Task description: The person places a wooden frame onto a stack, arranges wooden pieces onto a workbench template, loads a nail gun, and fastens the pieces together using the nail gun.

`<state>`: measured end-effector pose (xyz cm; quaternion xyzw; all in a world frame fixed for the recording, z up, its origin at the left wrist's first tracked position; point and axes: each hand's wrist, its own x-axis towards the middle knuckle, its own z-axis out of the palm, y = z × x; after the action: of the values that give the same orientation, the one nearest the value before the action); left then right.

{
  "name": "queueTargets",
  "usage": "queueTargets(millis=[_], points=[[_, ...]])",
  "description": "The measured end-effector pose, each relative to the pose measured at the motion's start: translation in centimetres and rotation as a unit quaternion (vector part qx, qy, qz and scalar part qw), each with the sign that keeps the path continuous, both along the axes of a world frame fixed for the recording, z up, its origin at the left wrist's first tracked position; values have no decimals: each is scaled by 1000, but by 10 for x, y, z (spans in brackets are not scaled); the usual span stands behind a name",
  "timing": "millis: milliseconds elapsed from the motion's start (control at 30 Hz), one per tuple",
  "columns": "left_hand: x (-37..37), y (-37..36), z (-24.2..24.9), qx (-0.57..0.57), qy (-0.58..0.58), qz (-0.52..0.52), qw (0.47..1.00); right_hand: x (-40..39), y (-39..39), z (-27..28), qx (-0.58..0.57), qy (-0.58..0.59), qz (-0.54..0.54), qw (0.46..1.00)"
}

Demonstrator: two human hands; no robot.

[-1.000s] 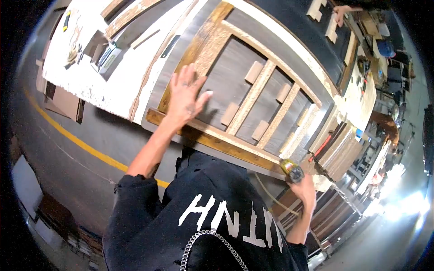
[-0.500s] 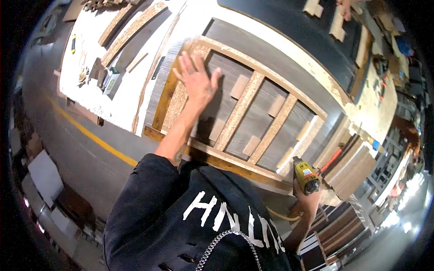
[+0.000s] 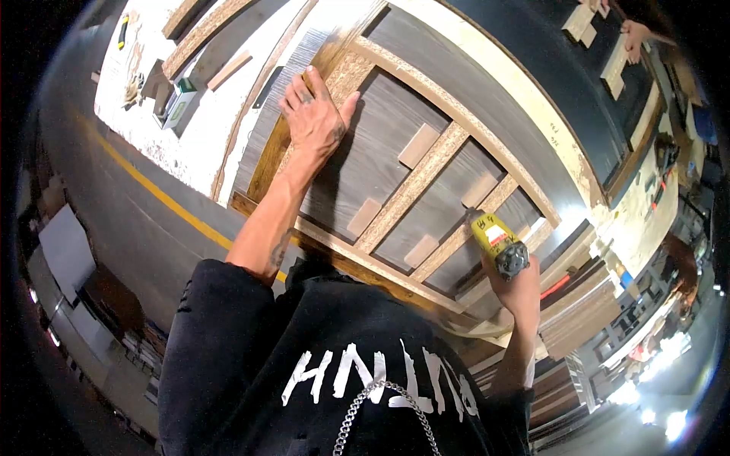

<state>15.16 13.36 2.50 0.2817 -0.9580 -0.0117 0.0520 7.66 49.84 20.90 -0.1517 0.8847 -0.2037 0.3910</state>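
My left hand (image 3: 314, 114) rests on the left end of a particleboard frame (image 3: 414, 176), fingers apart and next to a brown edge strip (image 3: 268, 163). The frame lies on a grey wood-grain panel (image 3: 487, 83), with small wooden blocks (image 3: 418, 146) beside its crossbars. In my right hand (image 3: 517, 285) is a yellow and black power tool (image 3: 498, 242). Its front end is over the right part of the frame, near a crossbar. The grip is partly hidden behind the tool body.
Curved particleboard strips (image 3: 205, 38), a small green and white box (image 3: 179, 104) and a yellow-handled tool (image 3: 123, 32) lie at the upper left. Another person's hand (image 3: 635, 38) is by wood pieces on a dark panel (image 3: 547, 45). Stacked boards (image 3: 582, 315) stand at the right.
The power tool in my right hand has moved up and left over the frame. My left hand has shifted slightly down and left. The view has shifted, and the other person's hand shows more.
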Motion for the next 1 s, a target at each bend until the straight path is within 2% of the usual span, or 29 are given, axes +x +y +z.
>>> queueTargets(millis=[67, 133, 167, 300, 400, 467, 533, 567, 633, 667, 733, 800, 833, 867, 933, 1000], points=[[0, 0, -1, -10, 11, -13, 1000, -10, -12, -12, 3, -9, 25, 1000], [1, -1, -3, -10, 3, -11, 1000, -12, -21, -30, -86, 0, 64, 994], [1, 0, -3, -10, -2, -13, 1000, -12, -37, -30, -92, 11, 60, 994], [0, 0, 1, -10, 4, -7, 1000, -5, -58, -61, -30, 12, 91, 995], [0, 1, -1, -5, 6, -6, 1000, -2, -65, -70, -57, 9, 81, 995], [0, 1, 0, -11, 8, -15, 1000, -6, -68, -62, -48, -4, 91, 995], [1, 2, 2, -11, 5, -14, 1000, -13, -66, -60, -96, -76, 59, 991], [0, 1, 3, -17, 4, -17, 1000, -20, -64, -57, -92, -75, 61, 991], [0, 1, 3, -15, 17, -21, 1000, -40, -61, -46, 32, -140, 107, 984], [1, 1, 3, -19, 30, -25, 999, -54, -70, -28, 37, -140, 110, 983], [1, 1, 4, -18, 30, -18, 999, -85, -93, 8, 153, -144, 85, 974], [1, 1, 2, -29, 39, -23, 999, -115, -37, -7, 10, -67, 103, 992], [1, 1, 1, -32, 46, -22, 998, -136, -38, -9, 73, -105, 142, 982], [1, 2, 1, -26, 45, -17, 999, -142, -64, -3, 7, -110, 148, 983], [0, 3, 3, -22, 26, -10, 999, -150, -87, -5, 100, -94, 70, 988], [-1, 3, 2, -15, 34, -9, 999, -154, -85, -21, 39, -54, 105, 992]])
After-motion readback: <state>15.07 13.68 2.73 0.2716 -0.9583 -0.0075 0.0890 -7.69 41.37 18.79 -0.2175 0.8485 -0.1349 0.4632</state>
